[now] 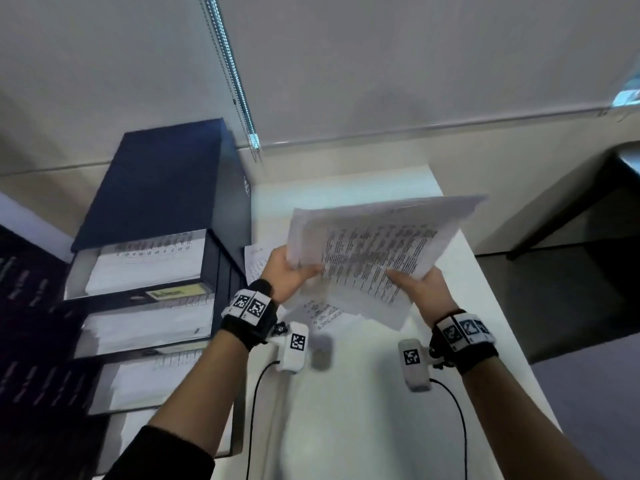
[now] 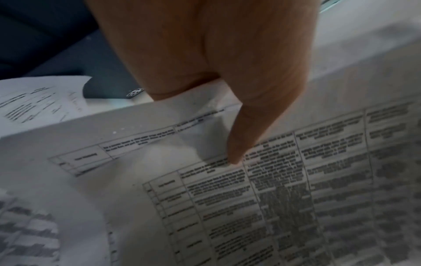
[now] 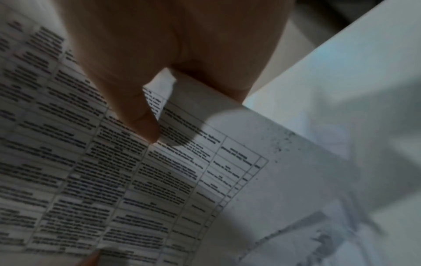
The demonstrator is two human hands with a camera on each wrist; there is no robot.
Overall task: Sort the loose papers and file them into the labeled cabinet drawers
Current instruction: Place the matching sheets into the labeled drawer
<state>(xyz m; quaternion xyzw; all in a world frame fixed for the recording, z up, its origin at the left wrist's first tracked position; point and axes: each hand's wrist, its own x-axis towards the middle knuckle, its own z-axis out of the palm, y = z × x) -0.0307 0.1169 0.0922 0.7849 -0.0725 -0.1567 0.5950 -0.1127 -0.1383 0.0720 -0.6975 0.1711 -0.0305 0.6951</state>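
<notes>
While both hands hold it above the white table [image 1: 363,393], the sheaf of papers [image 1: 374,244] sits tilted, its far right corner raised and its near edge drooping toward the tabletop. The left hand [image 1: 289,273] grips the sheaf's left edge: in the left wrist view the thumb [image 2: 241,136] lies flat on the printed top sheet, with the fingers curled underneath (hidden by the paper). The right hand [image 1: 420,284] pinches the near right edge in the same way, its thumb [image 3: 136,111] pressed on the table of text, the fingers below out of sight. The print is blurred and cannot be read.

More loose sheets [image 1: 320,311] lie flat on the table beneath the sheaf, and one more [image 1: 258,259] shows just left of the left hand, beside the cabinet.

The dark blue cabinet [image 1: 162,181] stands to the left of the table, touching or just beside its edge. Three drawers are pulled out, stepped one below another; the top drawer [image 1: 145,268] already holds white papers and carries a yellowish label [image 1: 178,292] on its front (wording illegible). The middle drawer [image 1: 145,327] and lower drawer [image 1: 145,382] also contain paper.
</notes>
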